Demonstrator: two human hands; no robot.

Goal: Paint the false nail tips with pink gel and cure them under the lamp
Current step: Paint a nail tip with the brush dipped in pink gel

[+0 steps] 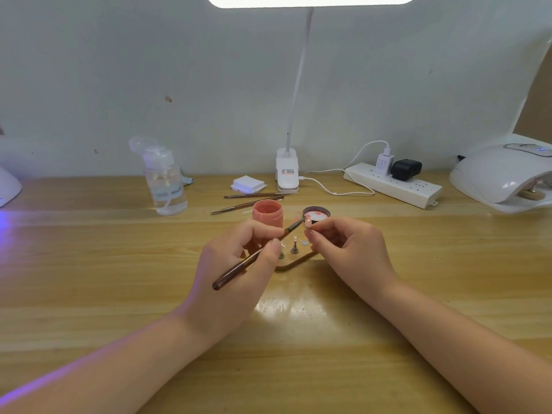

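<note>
The table (89, 294) carries everything; my forearms cross its near edge. At its far right edge sits the curing lamp (501, 174), a stand visible in its opening. Along the far edge lie the power strip (394, 186), the desk lamp clamp (287, 171) and the pump bottle (164, 180). Near the table's middle stands the pink gel jar (268, 215), with its lid (316, 213) just beside it. My left hand (239, 273) grips the brush (254, 258), fingers curled round its handle. My right hand (349, 249) pinches the nail tip (307, 224) between thumb and forefinger (the bristles meet it). Below, small tip stands (294, 249) rest on a holder (294, 261).
</note>
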